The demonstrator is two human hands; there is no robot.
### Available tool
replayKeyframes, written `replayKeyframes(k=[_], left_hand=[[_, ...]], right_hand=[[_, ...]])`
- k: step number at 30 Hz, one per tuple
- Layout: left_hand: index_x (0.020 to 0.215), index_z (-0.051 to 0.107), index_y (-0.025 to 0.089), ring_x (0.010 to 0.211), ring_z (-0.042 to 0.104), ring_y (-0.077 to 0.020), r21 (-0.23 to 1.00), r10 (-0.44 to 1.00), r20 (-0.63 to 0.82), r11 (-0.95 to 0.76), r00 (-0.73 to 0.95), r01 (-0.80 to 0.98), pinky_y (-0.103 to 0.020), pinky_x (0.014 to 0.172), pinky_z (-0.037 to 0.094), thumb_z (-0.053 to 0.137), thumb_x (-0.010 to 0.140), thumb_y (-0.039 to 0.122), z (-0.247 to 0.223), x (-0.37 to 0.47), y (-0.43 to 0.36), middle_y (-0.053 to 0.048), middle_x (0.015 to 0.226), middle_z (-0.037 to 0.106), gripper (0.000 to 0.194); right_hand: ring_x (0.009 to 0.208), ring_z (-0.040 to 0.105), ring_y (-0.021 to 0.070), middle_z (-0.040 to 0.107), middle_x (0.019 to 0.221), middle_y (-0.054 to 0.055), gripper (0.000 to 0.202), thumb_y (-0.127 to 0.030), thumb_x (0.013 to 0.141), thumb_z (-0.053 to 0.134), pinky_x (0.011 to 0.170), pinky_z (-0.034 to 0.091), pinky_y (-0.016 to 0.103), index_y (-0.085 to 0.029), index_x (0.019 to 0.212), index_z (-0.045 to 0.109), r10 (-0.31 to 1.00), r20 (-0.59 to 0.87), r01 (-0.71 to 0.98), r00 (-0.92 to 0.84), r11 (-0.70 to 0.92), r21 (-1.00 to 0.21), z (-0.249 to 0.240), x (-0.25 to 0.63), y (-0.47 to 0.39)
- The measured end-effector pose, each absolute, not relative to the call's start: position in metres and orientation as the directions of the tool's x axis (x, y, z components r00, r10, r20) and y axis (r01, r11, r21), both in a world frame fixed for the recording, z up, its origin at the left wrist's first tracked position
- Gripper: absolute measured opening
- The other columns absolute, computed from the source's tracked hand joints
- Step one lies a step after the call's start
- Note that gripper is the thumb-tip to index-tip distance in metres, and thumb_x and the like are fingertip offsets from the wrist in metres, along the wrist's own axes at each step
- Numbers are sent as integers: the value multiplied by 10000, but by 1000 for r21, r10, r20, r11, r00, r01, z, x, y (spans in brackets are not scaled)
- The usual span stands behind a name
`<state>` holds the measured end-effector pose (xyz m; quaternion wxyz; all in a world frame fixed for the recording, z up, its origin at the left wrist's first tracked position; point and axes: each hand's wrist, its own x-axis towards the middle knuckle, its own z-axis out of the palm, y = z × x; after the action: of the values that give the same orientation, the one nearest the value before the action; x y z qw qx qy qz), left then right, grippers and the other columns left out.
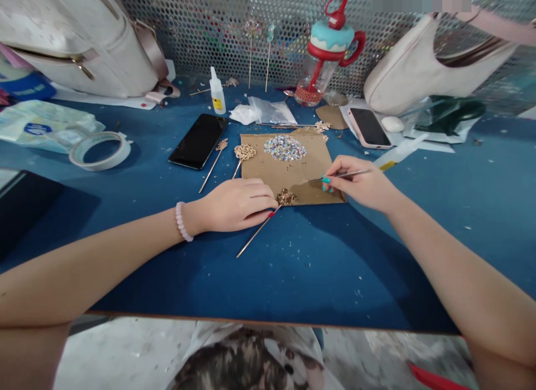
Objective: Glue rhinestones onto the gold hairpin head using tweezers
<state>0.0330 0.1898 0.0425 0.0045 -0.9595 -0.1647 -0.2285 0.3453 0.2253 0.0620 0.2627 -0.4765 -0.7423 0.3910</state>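
My left hand, with a beaded bracelet at the wrist, pinches a gold hairpin just below its openwork head, which lies on the near edge of a cardboard sheet. In my right hand is a thin metal tool, its tip over the cardboard, right of the hairpin's head. A pile of sparkling rhinestones lies at the back of the cardboard. Another gold piece with an openwork head rests at the cardboard's left edge, and a further gold stick lies to its left.
Left of the cardboard are a black phone, a tape roll and a tissue pack. Behind stand a glue bottle and a red-handled cup. A second phone and a white bag are at right.
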Motion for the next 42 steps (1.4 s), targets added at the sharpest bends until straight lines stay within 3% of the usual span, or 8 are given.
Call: replayKeyframes(k=[7, 15, 42], left_hand=[[1055, 700, 167, 901, 672, -180, 47, 286, 439, -954, 852, 297, -295, 788, 538, 459, 1056, 263, 43, 34, 192, -71, 1023, 733, 260], [1036, 721, 163, 880, 668, -183, 31, 258, 447, -961, 857, 274, -297, 764, 536, 502, 1040, 254, 43, 35, 191, -80, 1018, 731, 237], [1054, 740, 158, 897, 655, -197, 31, 254, 430, -963, 866, 267, -311, 762, 540, 520, 1037, 270, 44, 36, 192, -91, 1031, 722, 248]], right_hand=[[645, 647, 150, 692, 721, 21, 226, -423, 841, 688, 599, 505, 286, -210, 831, 614, 855, 50, 424, -516, 306, -853, 64, 321, 203], [645, 636, 138, 682, 723, 10, 159, -356, 863, 679, 594, 467, 258, -206, 832, 635, 799, 75, 422, -597, 392, -817, 65, 312, 193], [646, 628, 143, 677, 742, 9, 197, -390, 902, 628, 586, 442, 254, -209, 823, 640, 754, 91, 476, -651, 498, -725, 67, 309, 191]])
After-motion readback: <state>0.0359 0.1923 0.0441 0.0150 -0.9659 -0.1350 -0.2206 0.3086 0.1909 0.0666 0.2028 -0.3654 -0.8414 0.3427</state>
